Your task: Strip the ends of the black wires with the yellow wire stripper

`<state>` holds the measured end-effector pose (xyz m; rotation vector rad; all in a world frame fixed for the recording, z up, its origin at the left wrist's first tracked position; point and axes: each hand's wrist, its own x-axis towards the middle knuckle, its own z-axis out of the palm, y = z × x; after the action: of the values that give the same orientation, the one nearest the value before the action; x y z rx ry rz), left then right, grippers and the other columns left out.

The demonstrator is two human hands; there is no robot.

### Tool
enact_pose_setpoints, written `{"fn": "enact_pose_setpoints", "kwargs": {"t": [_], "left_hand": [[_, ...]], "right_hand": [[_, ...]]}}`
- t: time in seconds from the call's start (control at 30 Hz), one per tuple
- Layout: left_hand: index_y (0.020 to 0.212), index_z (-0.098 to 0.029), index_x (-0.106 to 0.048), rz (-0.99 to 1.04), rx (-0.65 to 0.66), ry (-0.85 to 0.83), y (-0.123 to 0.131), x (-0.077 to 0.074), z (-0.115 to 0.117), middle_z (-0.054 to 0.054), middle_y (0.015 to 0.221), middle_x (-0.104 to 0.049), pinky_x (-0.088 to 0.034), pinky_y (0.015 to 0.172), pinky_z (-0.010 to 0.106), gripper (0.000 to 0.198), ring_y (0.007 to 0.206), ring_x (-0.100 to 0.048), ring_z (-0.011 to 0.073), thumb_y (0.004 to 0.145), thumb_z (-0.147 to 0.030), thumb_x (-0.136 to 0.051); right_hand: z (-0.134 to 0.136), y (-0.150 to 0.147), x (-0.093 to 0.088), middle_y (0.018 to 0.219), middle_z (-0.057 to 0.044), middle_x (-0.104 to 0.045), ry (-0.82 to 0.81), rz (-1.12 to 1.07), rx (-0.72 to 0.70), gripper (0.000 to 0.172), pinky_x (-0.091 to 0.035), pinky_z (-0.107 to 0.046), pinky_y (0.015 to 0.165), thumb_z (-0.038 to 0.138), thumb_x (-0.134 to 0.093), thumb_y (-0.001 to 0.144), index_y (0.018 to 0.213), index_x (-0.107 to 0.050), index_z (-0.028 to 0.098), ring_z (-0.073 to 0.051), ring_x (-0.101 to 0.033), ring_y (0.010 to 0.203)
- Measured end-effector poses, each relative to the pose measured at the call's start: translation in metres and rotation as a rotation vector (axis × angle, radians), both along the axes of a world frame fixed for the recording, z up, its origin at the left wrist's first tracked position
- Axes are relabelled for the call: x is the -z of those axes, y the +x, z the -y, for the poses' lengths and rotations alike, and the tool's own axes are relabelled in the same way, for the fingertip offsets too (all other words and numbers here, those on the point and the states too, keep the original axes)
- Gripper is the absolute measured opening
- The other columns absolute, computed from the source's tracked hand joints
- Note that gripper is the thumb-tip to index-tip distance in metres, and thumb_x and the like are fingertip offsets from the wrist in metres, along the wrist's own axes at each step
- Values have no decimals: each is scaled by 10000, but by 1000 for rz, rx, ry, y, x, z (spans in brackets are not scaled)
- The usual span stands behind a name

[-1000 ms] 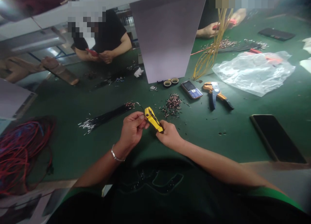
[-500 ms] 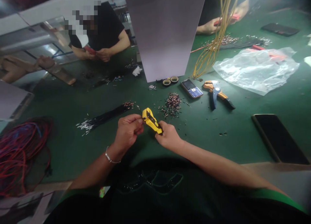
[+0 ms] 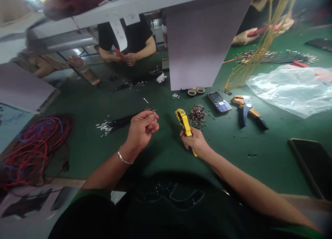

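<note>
My left hand (image 3: 143,126) is closed in a pinch on a thin wire, most of which is hard to make out. Just beyond the fingers shows a pale metal tip (image 3: 145,100). Behind that hand lies a bundle of short black wires (image 3: 118,123) with silvery ends at the left and coppery ends at the right. My right hand (image 3: 194,139) grips a yellow wire stripper (image 3: 183,121), its head pointing up and away from me. The tool is apart from my left hand. A pile of small dark and coppery bits (image 3: 197,114) lies beside the stripper's head.
On the green table (image 3: 166,152) lie a keypad phone (image 3: 219,102), orange-and-blue wire strippers (image 3: 247,111), tape rolls (image 3: 196,91), a clear plastic bag (image 3: 293,88) and a smartphone (image 3: 311,163). Red and blue wires (image 3: 38,145) are coiled left. Two co-workers' hands (image 3: 131,58) are across the table.
My right hand has drawn the stripper away from my left hand, to the right, and turned it more upright. The head view has shifted, so the table's contents appear moved.
</note>
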<state>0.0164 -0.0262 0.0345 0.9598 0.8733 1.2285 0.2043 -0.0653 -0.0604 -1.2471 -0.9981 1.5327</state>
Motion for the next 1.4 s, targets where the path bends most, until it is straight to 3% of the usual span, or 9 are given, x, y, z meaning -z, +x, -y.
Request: {"fn": "enact_pose_setpoints", "kwargs": {"t": [0.1, 0.27, 0.47, 0.57, 0.7, 1.07, 1.2, 1.33, 1.4], "left_hand": [[668, -118, -677, 40, 4, -15, -1, -3, 3, -64, 435, -311, -279, 438, 187, 111, 424, -282, 40, 770, -94, -639], [661, -89, -659, 189, 94, -139, -1, -8, 4, -64, 439, -293, -239, 409, 156, 130, 409, -242, 27, 783, -93, -612], [674, -76, -655, 306, 164, -186, 1, -2, 1, -65, 443, -280, -241, 398, 145, 105, 408, -227, 29, 765, -75, -603], [673, -84, -660, 309, 201, -168, 6, 0, 3, -69, 426, -272, -238, 395, 149, 92, 399, -223, 34, 755, -98, -621], [671, -98, -670, 283, 259, -178, 17, 5, 8, -71, 403, -283, -237, 399, 160, 74, 389, -231, 36, 730, -142, -667], [700, -120, -678, 257, 326, -214, 28, 17, 15, -68, 418, -337, -277, 428, 181, 60, 394, -255, 36, 749, -153, -666], [718, -131, -675, 203, 302, -174, 26, 18, 14, -69, 431, -377, -380, 485, 216, 65, 399, -290, 42, 767, -171, -659], [777, -131, -688, 54, 278, -140, 24, 20, 17, -72, 440, -446, -475, 612, 281, 60, 414, -389, 52, 740, -177, -681], [813, -125, -692, -52, 290, -150, 23, 23, 18, 15, 613, -633, -434, 571, 242, 113, 525, -540, 85, 704, -153, -688]], "right_hand": [[1, 1, -11, 485, 66, -512, -30, -176, -40, 204, -352, -241, 397, 158, -567, 550, 752, -547, 179, -98, -435, 370], [3, 0, -18, 679, -22, -652, 57, -391, -157, 285, -447, -309, 548, 120, -601, 560, 843, -625, 140, -155, -580, 528], [9, -1, -20, 789, -65, -678, 70, -573, -271, 337, -468, -360, 609, 122, -627, 595, 931, -653, 132, -189, -598, 611], [11, -2, -29, 841, -74, -681, 74, -631, -249, 318, -475, -378, 649, 125, -632, 611, 928, -655, 141, -192, -600, 648], [10, 0, -36, 837, -54, -662, 80, -610, -158, 292, -478, -370, 656, 141, -660, 629, 921, -645, 155, -186, -599, 666], [15, -7, -32, 685, 17, -576, 135, -482, -82, 193, -491, -346, 593, 145, -678, 629, 807, -610, 169, -146, -563, 554], [12, -4, -28, 656, 26, -569, 159, -426, -61, 199, -480, -334, 569, 151, -681, 605, 786, -602, 174, -148, -563, 537], [14, 2, -25, 661, 7, -580, 216, -273, -51, 138, -469, -323, 585, 149, -667, 642, 764, -611, 177, -157, -571, 571], [15, 5, -24, 671, -6, -597, 216, -200, -40, 114, -470, -329, 594, 156, -657, 664, 769, -619, 182, -171, -584, 587]]}}
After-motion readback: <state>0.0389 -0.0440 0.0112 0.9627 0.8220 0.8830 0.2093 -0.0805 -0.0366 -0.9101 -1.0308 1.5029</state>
